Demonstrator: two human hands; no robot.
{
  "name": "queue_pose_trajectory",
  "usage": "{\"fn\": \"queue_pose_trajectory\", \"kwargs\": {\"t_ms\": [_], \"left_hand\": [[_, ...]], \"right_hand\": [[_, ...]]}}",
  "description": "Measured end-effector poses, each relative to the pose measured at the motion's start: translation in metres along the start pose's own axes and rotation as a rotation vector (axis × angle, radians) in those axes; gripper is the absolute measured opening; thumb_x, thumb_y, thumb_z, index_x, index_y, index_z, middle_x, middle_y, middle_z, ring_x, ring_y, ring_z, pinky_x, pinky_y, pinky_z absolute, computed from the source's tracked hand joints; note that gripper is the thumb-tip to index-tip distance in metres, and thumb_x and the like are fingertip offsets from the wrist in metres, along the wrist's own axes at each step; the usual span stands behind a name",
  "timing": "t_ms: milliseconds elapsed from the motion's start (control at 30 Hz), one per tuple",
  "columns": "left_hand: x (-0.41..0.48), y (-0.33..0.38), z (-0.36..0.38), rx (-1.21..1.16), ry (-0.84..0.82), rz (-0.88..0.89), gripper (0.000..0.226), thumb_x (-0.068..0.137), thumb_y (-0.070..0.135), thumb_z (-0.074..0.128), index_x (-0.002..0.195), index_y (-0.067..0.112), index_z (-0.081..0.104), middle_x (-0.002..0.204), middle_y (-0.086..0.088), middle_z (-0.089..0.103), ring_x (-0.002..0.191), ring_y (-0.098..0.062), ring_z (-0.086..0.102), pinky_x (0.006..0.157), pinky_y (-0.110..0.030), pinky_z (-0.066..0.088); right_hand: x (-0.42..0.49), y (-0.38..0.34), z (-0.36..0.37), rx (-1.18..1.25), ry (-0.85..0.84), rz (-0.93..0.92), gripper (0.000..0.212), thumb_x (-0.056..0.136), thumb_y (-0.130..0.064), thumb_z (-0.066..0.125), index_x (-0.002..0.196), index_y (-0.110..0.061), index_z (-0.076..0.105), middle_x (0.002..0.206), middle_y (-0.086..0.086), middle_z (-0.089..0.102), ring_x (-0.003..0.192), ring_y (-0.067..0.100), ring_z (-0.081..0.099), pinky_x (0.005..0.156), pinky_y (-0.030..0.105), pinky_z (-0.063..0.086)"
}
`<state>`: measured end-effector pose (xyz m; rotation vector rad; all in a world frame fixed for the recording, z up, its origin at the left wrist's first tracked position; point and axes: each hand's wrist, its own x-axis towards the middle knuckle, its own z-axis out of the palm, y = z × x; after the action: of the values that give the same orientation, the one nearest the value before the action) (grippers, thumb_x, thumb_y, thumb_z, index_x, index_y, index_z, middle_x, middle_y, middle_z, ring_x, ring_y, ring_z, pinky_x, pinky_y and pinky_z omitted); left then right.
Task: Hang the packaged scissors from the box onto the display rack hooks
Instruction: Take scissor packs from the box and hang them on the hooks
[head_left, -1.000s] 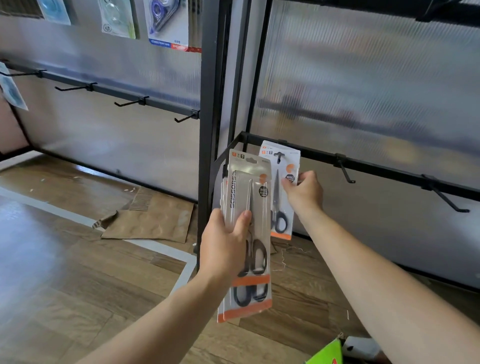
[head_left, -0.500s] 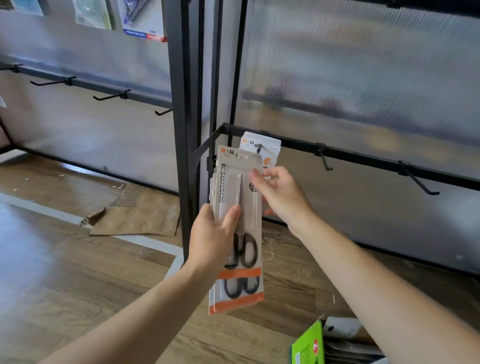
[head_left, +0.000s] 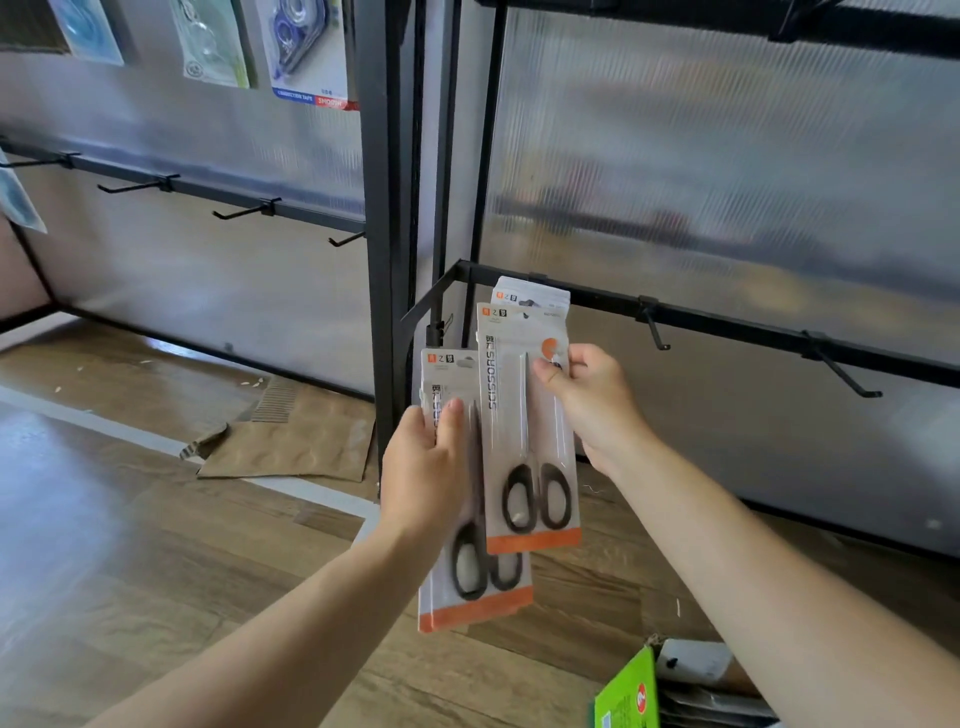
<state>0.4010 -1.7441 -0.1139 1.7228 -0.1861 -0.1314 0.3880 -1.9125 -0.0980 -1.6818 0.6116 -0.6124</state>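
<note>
My left hand (head_left: 423, 467) grips a small stack of packaged scissors (head_left: 470, 577), grey cards with orange bottom strips and black handles. My right hand (head_left: 589, 402) pinches one separate scissors pack (head_left: 524, 431) by its right edge, holding it upright just right of the stack. Behind that pack, another scissors pack (head_left: 530, 293) hangs from the lower black rail (head_left: 727, 325) of the display rack. Two bare hooks (head_left: 654, 332) (head_left: 841, 371) stick out of the rail to the right.
A black rack post (head_left: 379, 208) stands left of the packs. The left panel has a rail with several bare hooks (head_left: 244, 210) and hanging correction tape packs (head_left: 306, 52). Brown cardboard (head_left: 291, 441) lies on the wood floor. A box with green packaging (head_left: 628, 691) sits at bottom right.
My right hand left the hung pack, came back to the stack and pulled one pack off it, lifting it up and right. The left hand keeps holding the stack.
</note>
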Motion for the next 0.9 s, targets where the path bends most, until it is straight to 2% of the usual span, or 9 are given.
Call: {"fn": "queue_pose_trajectory", "kwargs": {"t_ms": [67,233,367,467,600,700,800,900], "left_hand": [[0.001,0.001,-0.003,0.07,0.022,0.021,0.04,0.101,0.039,0.046,0.07,0.016,0.038,0.064,0.004,0.04,0.057,-0.013,0.036,0.055,-0.033,0.029],[0.004,0.0,-0.007,0.14,0.044,0.049,0.037,0.101,0.042,0.042,0.076,0.015,0.043,0.069,0.002,0.049,0.064,-0.017,0.044,0.063,-0.037,0.036],[0.005,-0.002,-0.006,0.129,0.037,0.062,0.037,0.101,0.044,0.042,0.079,0.014,0.046,0.074,0.0,0.054,0.066,-0.017,0.048,0.064,-0.037,0.039],[0.004,-0.002,-0.004,0.102,0.012,0.065,0.036,0.101,0.044,0.043,0.08,0.014,0.047,0.074,0.001,0.055,0.067,-0.016,0.049,0.067,-0.039,0.041],[0.005,-0.003,-0.004,0.083,-0.019,0.072,0.037,0.101,0.043,0.044,0.079,0.013,0.047,0.069,0.003,0.05,0.062,-0.014,0.046,0.061,-0.035,0.038],[0.007,-0.004,-0.005,0.051,-0.048,0.069,0.034,0.1,0.042,0.046,0.078,0.016,0.048,0.067,0.006,0.051,0.059,-0.009,0.046,0.056,-0.03,0.036],[0.009,-0.005,-0.004,0.033,-0.068,0.045,0.032,0.1,0.041,0.047,0.075,0.021,0.048,0.067,0.01,0.051,0.056,-0.002,0.046,0.051,-0.02,0.033],[0.008,-0.006,-0.001,0.0,-0.085,0.023,0.034,0.1,0.041,0.048,0.074,0.02,0.047,0.069,0.008,0.05,0.062,-0.007,0.047,0.058,-0.027,0.035]], "right_hand": [[0.006,-0.001,-0.001,-0.042,0.056,-0.025,0.011,0.09,-0.02,0.069,0.093,-0.024,0.06,0.103,0.003,0.071,0.1,0.021,0.067,0.096,0.047,0.052],[0.022,0.001,-0.007,-0.208,0.15,-0.086,0.014,0.09,-0.024,0.068,0.1,-0.02,0.058,0.1,-0.001,0.067,0.095,0.02,0.064,0.086,0.039,0.053],[0.027,0.001,0.002,-0.302,0.132,-0.137,0.01,0.093,-0.02,0.064,0.098,-0.019,0.056,0.085,-0.01,0.058,0.076,0.008,0.055,0.057,0.02,0.037],[0.035,0.008,0.009,-0.348,0.172,-0.132,0.014,0.093,-0.022,0.064,0.099,-0.015,0.054,0.081,-0.011,0.053,0.066,0.0,0.047,0.051,0.016,0.03],[0.047,0.013,0.014,-0.368,0.256,-0.11,0.025,0.092,-0.025,0.066,0.104,-0.008,0.052,0.092,-0.001,0.057,0.07,0.009,0.05,0.049,0.016,0.032],[0.059,0.017,0.017,-0.394,0.286,-0.036,0.033,0.089,-0.034,0.068,0.103,-0.01,0.051,0.106,0.007,0.06,0.085,0.021,0.058,0.056,0.027,0.038],[0.067,0.017,0.018,-0.433,0.289,0.047,0.043,0.086,-0.042,0.068,0.106,-0.007,0.053,0.111,0.011,0.06,0.094,0.028,0.059,0.066,0.031,0.039],[0.068,0.02,0.017,-0.462,0.259,0.077,0.046,0.086,-0.047,0.067,0.105,-0.008,0.051,0.112,0.012,0.06,0.095,0.029,0.058,0.069,0.032,0.038]]}}
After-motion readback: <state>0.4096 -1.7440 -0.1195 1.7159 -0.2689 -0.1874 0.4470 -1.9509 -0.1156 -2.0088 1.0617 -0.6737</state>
